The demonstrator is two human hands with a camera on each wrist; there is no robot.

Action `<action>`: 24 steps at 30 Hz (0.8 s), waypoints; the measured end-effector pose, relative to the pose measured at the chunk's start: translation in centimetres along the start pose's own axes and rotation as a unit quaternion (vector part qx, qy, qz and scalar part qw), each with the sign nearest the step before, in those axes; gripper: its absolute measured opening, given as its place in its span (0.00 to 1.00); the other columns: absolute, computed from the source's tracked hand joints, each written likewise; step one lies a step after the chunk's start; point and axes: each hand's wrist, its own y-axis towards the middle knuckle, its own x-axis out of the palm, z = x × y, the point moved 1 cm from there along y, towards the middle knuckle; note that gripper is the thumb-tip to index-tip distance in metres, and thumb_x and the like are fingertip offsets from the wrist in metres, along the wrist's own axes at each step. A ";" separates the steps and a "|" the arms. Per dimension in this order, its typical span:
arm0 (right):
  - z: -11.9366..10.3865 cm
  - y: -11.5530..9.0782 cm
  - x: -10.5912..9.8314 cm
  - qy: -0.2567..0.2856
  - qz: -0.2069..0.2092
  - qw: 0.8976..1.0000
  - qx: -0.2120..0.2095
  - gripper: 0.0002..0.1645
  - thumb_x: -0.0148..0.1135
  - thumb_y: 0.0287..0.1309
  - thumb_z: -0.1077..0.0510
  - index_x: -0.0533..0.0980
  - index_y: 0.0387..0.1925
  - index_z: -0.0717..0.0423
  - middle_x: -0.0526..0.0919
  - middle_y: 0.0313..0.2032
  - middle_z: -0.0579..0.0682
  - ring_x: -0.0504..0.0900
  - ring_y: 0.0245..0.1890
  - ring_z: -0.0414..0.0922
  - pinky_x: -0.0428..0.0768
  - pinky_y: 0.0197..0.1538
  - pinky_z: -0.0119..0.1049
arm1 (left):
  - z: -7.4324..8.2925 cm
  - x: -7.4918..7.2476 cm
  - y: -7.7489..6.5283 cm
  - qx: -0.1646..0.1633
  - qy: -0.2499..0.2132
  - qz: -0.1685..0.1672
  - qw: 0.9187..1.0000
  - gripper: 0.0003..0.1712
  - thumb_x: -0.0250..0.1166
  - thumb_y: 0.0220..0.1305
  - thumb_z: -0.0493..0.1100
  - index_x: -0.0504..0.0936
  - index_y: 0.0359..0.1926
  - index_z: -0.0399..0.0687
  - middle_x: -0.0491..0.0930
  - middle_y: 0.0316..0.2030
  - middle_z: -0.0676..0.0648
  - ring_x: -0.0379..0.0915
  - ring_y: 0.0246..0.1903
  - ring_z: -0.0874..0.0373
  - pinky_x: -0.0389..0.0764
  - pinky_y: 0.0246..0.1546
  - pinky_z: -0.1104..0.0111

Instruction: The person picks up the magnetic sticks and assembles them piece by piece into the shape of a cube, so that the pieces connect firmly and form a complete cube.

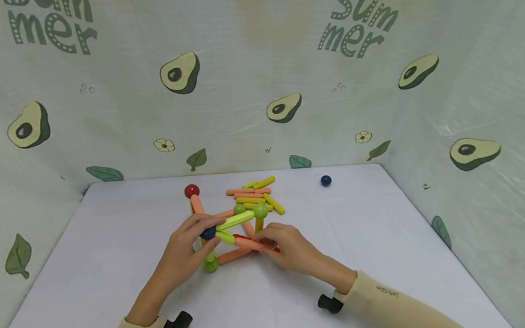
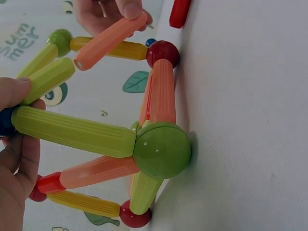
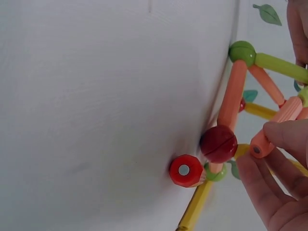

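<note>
If the right hand, pinching the ridged salmon-pink plastic rod, pushes too hard, the glossy dark-blue plastic ball gripped by the left hand's fingers could twist loose.

1. Surface: occupies the lower centre of the head view; the backdrop stands behind it and on both sides.
2. Rod-and-ball structure: on the surface, slightly left of centre.
3. Left grip: at the structure's left side, on an upper ball.
4. Right grip: at the structure's lower right, with the held rod extending up and left from it.
5. Rod pile: on the surface, behind the structure and partly to its right.
6. Lone ball: on the surface, right of the rod pile.
7. Loose rod: top of the left wrist view, near a corner ball.
</note>
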 end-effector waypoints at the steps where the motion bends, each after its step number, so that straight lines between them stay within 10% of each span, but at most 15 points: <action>1: 0.0 0.0 0.0 0.002 -0.003 1.000 0.002 0.16 0.76 0.62 0.65 0.87 0.52 0.55 0.86 0.39 0.46 0.82 0.37 0.39 0.85 0.42 0.32 | 0.0 0.0 0.0 -0.001 0.000 0.000 1.000 0.28 0.76 0.66 0.36 0.83 0.65 0.55 0.79 0.59 0.54 0.78 0.51 0.62 0.83 0.53 0.68; 20: -0.2 0.0 -0.7 0.125 -0.014 0.992 0.019 0.15 0.76 0.59 0.67 0.79 0.42 0.53 0.85 0.38 0.45 0.88 0.36 0.46 0.90 0.42 0.47 | 0.1 -0.1 -0.1 -0.019 0.006 -0.004 1.000 0.29 0.77 0.65 0.37 0.83 0.65 0.58 0.79 0.58 0.56 0.78 0.55 0.61 0.83 0.58 0.66; 24: -0.1 0.0 -0.8 0.121 -0.019 0.992 0.026 0.15 0.76 0.60 0.66 0.79 0.43 0.52 0.84 0.37 0.43 0.84 0.33 0.53 0.84 0.35 0.33 | 0.2 -0.1 -0.1 -0.018 0.006 -0.005 1.000 0.29 0.76 0.66 0.37 0.83 0.66 0.58 0.79 0.59 0.55 0.78 0.54 0.62 0.84 0.57 0.64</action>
